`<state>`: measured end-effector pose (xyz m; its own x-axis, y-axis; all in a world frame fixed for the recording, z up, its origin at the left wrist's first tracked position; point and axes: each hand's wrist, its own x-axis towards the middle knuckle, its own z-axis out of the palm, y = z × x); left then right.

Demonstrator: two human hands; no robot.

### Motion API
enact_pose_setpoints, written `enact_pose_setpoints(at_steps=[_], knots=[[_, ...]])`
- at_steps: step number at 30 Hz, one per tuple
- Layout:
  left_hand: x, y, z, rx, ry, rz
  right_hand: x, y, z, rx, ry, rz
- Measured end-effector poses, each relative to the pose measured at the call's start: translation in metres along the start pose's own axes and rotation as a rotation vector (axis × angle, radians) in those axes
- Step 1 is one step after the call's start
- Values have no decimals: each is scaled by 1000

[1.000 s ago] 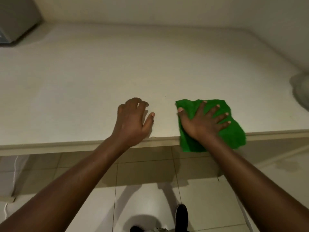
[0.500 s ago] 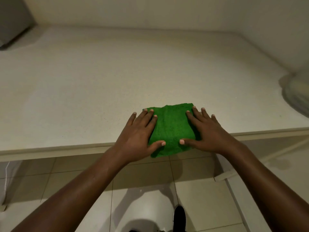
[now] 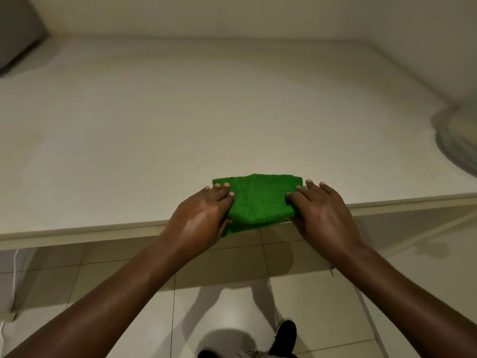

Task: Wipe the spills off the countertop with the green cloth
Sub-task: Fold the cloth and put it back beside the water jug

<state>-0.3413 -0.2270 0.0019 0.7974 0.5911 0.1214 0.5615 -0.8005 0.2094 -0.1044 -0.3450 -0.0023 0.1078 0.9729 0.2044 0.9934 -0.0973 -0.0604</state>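
— Two hands are seen at the near edge of the table point(image 3: 180, 130). How are they placed?

— The left hand point(image 3: 198, 218) is laid on the left end of the green cloth point(image 3: 260, 200), and the right hand point(image 3: 325, 215) on its right end. The fingers point(image 3: 222, 191) of both are stretched almost flat and kept close together, pressed down on the cloth rather than curled round it.

— Where is the cloth found?

— It is folded into a thick pad and set on the table's front edge, between the two hands. A lower flap is hung over the lip, toward the tiled floor point(image 3: 222, 306). The thumbs are hidden, so it cannot be told whether that flap is pinched.

— Is anything else noted?

— A blurred pale round object point(image 3: 459, 140), possibly a dish, is seen at the far right, well apart from the cloth. A black shoe point(image 3: 286, 334) is visible below on the floor.
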Motion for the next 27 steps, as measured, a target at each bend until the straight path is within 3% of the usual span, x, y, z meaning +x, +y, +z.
enact_pose_setpoints(at_steps=[4,8,16,21,27], knots=[[8,8,-25,-53,-13,-111,11,12,-36,58,-93,-46],[29,15,-57,-210,-16,-148,21,45,-77,388,-181,-32],[102,48,-90,-328,22,-87,44,135,-115,730,-92,-2],[157,73,-87,-488,-89,-46,50,189,-115,958,-51,67],[228,90,-80,-457,-148,-53,61,242,-110,978,-54,101]])
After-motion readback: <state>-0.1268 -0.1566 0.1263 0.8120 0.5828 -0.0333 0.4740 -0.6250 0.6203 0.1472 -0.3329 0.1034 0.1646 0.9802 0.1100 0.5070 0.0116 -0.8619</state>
